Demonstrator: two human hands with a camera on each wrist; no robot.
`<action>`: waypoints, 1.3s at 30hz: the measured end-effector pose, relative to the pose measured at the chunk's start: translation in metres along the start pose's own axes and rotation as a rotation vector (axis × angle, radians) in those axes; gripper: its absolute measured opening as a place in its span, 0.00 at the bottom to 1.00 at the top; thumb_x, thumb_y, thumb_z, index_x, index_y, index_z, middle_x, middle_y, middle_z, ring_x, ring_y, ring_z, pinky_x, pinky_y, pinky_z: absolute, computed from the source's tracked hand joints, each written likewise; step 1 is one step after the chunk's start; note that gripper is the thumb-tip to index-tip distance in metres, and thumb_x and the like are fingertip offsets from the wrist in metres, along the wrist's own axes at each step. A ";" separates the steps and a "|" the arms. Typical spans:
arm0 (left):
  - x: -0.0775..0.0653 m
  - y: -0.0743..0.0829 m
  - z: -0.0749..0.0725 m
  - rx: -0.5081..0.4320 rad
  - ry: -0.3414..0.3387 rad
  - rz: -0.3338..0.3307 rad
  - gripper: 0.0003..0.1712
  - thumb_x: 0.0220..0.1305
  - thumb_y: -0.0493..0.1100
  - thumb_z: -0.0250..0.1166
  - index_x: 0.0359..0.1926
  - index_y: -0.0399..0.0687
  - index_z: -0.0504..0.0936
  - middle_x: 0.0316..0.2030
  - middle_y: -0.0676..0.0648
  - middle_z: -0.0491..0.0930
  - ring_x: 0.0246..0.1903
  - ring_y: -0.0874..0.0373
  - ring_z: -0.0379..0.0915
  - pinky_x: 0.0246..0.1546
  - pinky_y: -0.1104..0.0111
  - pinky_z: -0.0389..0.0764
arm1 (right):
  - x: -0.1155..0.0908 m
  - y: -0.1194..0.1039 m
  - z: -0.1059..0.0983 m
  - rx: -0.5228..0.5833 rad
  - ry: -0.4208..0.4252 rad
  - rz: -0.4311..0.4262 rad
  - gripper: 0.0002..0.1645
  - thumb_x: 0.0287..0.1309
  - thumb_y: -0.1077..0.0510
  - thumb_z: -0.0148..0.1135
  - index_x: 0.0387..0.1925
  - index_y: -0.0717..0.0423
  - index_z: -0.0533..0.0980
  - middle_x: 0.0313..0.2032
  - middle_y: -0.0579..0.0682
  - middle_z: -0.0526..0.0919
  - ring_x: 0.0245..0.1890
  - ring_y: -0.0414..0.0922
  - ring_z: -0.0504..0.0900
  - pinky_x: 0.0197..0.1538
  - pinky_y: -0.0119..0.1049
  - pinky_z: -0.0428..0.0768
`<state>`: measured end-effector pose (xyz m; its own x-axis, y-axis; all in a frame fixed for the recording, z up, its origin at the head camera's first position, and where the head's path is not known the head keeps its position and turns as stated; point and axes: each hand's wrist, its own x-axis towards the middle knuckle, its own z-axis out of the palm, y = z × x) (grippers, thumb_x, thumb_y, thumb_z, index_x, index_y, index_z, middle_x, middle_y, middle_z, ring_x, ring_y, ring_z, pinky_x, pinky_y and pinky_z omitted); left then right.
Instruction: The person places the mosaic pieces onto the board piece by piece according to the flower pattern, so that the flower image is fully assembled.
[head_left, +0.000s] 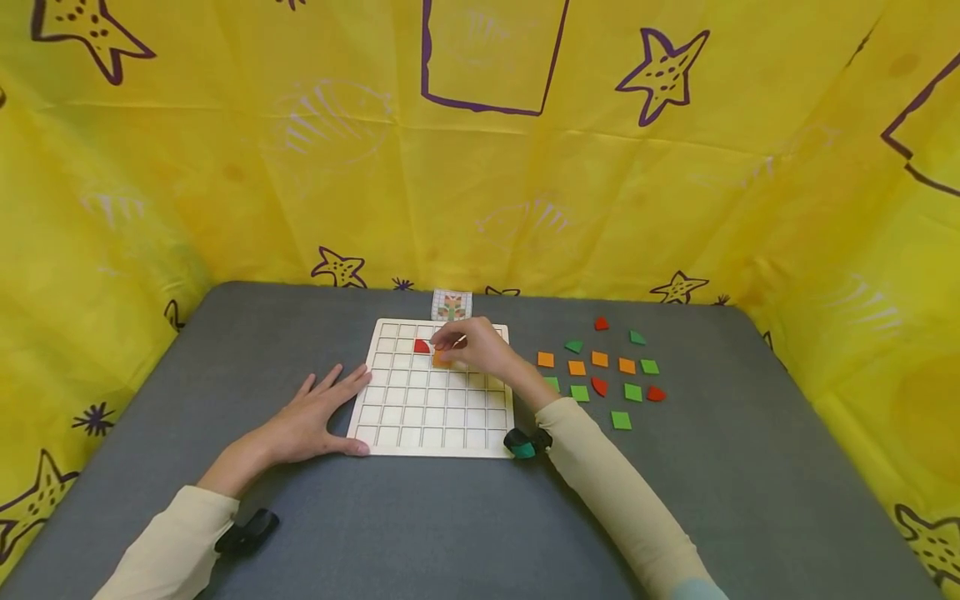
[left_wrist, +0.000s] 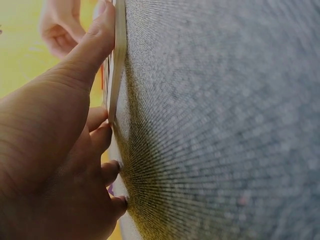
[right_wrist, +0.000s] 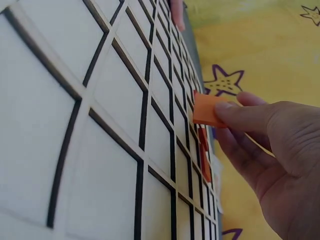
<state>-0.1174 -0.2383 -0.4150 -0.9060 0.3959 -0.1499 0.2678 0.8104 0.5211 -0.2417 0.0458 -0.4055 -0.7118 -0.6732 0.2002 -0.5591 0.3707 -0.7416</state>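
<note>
A white grid board (head_left: 431, 415) lies on the grey table. My right hand (head_left: 480, 346) pinches an orange square tile (right_wrist: 207, 111) between thumb and fingers, close over the upper part of the board. Just left of that tile, a red rounded tile (head_left: 422, 346) sits in a cell; the right wrist view shows red pieces (right_wrist: 205, 167) beyond the orange one. My fingers partly hide the cells around them. Spread out, my left hand (head_left: 306, 423) rests at the board's left edge, its thumb at the near left corner and its fingertips along the side.
Right of the board lie loose tiles: several orange squares (head_left: 599, 358), several green squares (head_left: 621, 420), red rounded pieces (head_left: 656, 393) and dark green pieces (head_left: 637, 337). A small patterned card (head_left: 452, 303) lies behind the board. Yellow cloth (head_left: 480, 183) hangs around the table.
</note>
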 end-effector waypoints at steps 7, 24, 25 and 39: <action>-0.001 0.001 0.000 -0.004 0.003 0.005 0.67 0.42 0.71 0.73 0.76 0.48 0.54 0.76 0.41 0.48 0.74 0.33 0.33 0.68 0.36 0.31 | 0.004 -0.002 0.007 -0.072 -0.028 0.026 0.11 0.57 0.68 0.67 0.44 0.63 0.83 0.37 0.52 0.87 0.38 0.43 0.84 0.43 0.26 0.80; -0.001 0.000 0.001 -0.009 0.013 0.003 0.67 0.42 0.71 0.73 0.76 0.47 0.55 0.76 0.41 0.49 0.74 0.33 0.33 0.68 0.37 0.31 | 0.002 -0.009 0.014 -0.228 -0.019 0.090 0.09 0.59 0.65 0.67 0.42 0.57 0.84 0.37 0.48 0.86 0.39 0.40 0.83 0.44 0.27 0.79; -0.001 0.000 0.001 -0.010 0.013 0.002 0.66 0.42 0.70 0.73 0.76 0.47 0.55 0.76 0.41 0.49 0.74 0.33 0.33 0.68 0.37 0.31 | 0.001 -0.009 0.015 -0.243 -0.020 0.092 0.09 0.59 0.65 0.67 0.42 0.57 0.84 0.36 0.48 0.86 0.38 0.40 0.83 0.44 0.27 0.79; -0.002 0.000 0.001 -0.008 0.014 0.007 0.66 0.42 0.70 0.73 0.76 0.47 0.56 0.76 0.41 0.49 0.74 0.33 0.34 0.68 0.36 0.31 | 0.000 -0.019 0.020 -0.297 -0.030 0.090 0.10 0.58 0.66 0.68 0.42 0.58 0.84 0.34 0.48 0.86 0.37 0.41 0.83 0.43 0.28 0.79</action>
<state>-0.1153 -0.2387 -0.4159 -0.9087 0.3951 -0.1345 0.2712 0.8040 0.5292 -0.2226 0.0265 -0.4040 -0.7536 -0.6463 0.1195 -0.5973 0.5975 -0.5350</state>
